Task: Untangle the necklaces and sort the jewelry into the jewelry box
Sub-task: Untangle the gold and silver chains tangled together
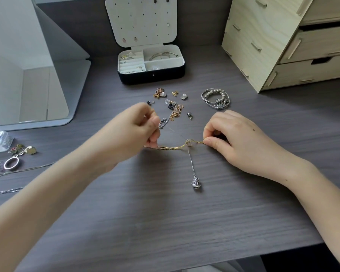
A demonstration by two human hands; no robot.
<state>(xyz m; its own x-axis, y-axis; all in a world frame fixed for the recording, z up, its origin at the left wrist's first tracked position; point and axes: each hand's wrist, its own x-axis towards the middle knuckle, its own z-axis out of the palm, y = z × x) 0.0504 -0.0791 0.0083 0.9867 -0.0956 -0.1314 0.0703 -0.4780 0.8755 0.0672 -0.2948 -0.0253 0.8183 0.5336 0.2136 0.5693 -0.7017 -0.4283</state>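
Seemingly, chain [175, 147] stretches between left fingers [152, 142], right fingers [211, 143].

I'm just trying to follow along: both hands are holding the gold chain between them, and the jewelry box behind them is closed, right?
Not quite. The jewelry box is open, its lid standing upright, as the head view shows. The left hand and right hand do each pinch the gold chain stretched between them.

2 hands [139, 127] [237, 137], 1 jewelry box [135, 77], 1 gold chain [175, 147], 1 silv. pendant [196, 184], 3 drawers [318, 45] [310, 74] [326, 8].
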